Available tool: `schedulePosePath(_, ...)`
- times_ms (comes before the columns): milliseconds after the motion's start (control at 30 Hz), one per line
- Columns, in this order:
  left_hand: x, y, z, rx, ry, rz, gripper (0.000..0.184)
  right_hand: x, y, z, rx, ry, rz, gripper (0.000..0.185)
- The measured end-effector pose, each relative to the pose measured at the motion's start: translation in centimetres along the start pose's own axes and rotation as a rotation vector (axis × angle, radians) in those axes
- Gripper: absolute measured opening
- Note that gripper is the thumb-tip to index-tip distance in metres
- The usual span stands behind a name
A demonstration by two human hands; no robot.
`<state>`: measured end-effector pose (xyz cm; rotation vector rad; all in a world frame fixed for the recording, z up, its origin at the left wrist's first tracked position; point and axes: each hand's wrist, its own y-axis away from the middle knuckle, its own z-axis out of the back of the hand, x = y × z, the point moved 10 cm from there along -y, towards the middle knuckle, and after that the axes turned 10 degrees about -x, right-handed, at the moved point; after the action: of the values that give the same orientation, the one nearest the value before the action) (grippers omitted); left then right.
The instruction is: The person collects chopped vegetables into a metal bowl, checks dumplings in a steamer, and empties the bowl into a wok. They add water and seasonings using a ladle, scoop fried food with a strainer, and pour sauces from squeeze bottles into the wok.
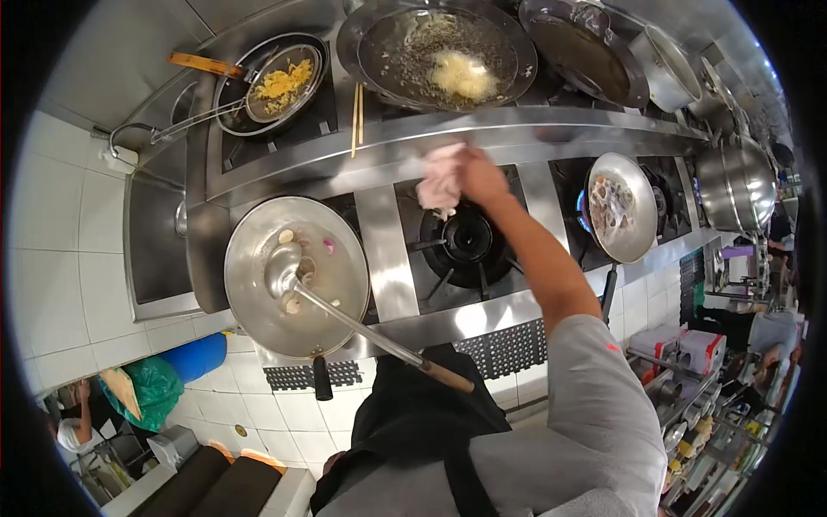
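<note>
Nearest: dark apron point(413, 405), with the ladle point(340, 317) slanting past it, wooden end toward the body, bowl resting inside the left front pan point(244, 284) among pale pieces in liquid.

Right hand point(482, 175): stretching over the middle burner point(468, 243), fingers closing narrowly around a bunched pinkish cloth point(442, 181); blur is hiding their exact placing. Left hand isn't showing, so I cannot tell what its fingers are doing.

The cloth is hanging at the burner's far side, by the steel ledge point(301, 171) — whether it is touching the metal, I cannot tell.

To the right, blue flame point(581, 213) is burning beside a tilting pan point(633, 228).

Farther: chopsticks point(357, 121) are lying across the ledge's edge; beyond, the back wok point(351, 39) is holding bubbling oil around a pale mass point(463, 76).

Judgement: handling this well means tucking in loose corners, pressing flat in short strokes — staying clear of flame, chopsticks and spitting oil.
</note>
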<state>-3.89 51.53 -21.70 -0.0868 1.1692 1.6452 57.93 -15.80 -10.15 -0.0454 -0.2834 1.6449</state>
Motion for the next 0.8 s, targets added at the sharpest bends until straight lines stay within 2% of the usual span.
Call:
schedulePosePath(33, -1.8, -0.6, 0.4, 0.007, -0.044, -0.097, 0.043, -5.0, 1.1, 0.0, 0.121, 0.015, -0.224, 0.028)
schedulePosePath(67, -3.6, -1.3, 1.2, 0.004, -0.081, -0.194, 0.043, -9.8, 2.8, 1.3, 0.028, -0.052, -0.451, 0.026)
schedulePosePath(100, -4.8, -1.8, 1.9, 0.007, -0.077, -0.232, 0.043, -11.3, 3.8, 3.6, -0.032, -0.026, -0.426, 0.027)
schedulePosePath(133, -5.6, -2.7, 2.5, 0.026, 0.015, -0.118, 0.044, -12.2, 4.8, 5.9, -0.092, 0.004, -0.402, 0.028)
schedulePosePath(167, -4.5, -4.0, 2.8, 0.043, 0.301, 0.268, 0.046, -13.1, 6.1, 6.4, -0.112, 0.023, -0.415, 0.029)
schedulePosePath(200, -3.6, -4.2, 3.3, -0.064, 0.592, 0.655, 0.049, -13.7, 7.7, 6.4, -0.126, 0.043, -0.43, 0.031)
schedulePosePath(267, -4.7, -6.3, 4.8, -0.1, 0.532, 0.563, 0.047, -12.7, 12.0, 7.3, -0.202, 0.049, -0.48, 0.034)
schedulePosePath(333, -6.8, -7.8, 6.2, -0.101, 0.602, 0.562, 0.046, -9.7, 16.5, 10.0, -0.341, 0.015, -0.539, 0.036)
schedulePosePath(400, -8.0, -8.3, 7.2, -0.133, 0.584, 0.671, 0.047, -9.4, 22.7, 7.9, -0.211, 0.146, -0.631, 0.038)
schedulePosePath(467, -7.4, -8.9, 7.4, -0.111, 0.6, 0.645, 0.048, -6.0, 27.9, 9.9, -0.134, 0.146, -0.774, 0.031)
schedulePosePath(533, -6.0, -10.0, 7.3, -0.082, 0.61, 0.614, 0.048, -6.5, 33.8, 5.0, 0.09, 0.261, -0.566, 0.029)
schedulePosePath(600, -2.3, -11.0, 6.9, -0.062, 0.575, 0.576, 0.047, -3.7, 35.6, 6.8, 0.232, 0.189, -0.438, 0.031)
schedulePosePath(667, -1.1, -10.1, 7.5, -0.044, 0.553, 0.661, 0.045, -4.8, 36.9, 10.9, 0.194, -0.073, -0.924, 0.031)
schedulePosePath(733, 1.9, -9.9, 9.3, -0.079, 0.574, 0.663, 0.042, -4.0, 35.1, 15.4, 0.025, -0.074, -1.014, 0.029)
schedulePosePath(800, 1.6, -9.7, 13.5, -0.191, 0.646, 0.562, 0.039, -3.2, 32.1, 17.3, -0.144, -0.069, -0.874, 0.031)
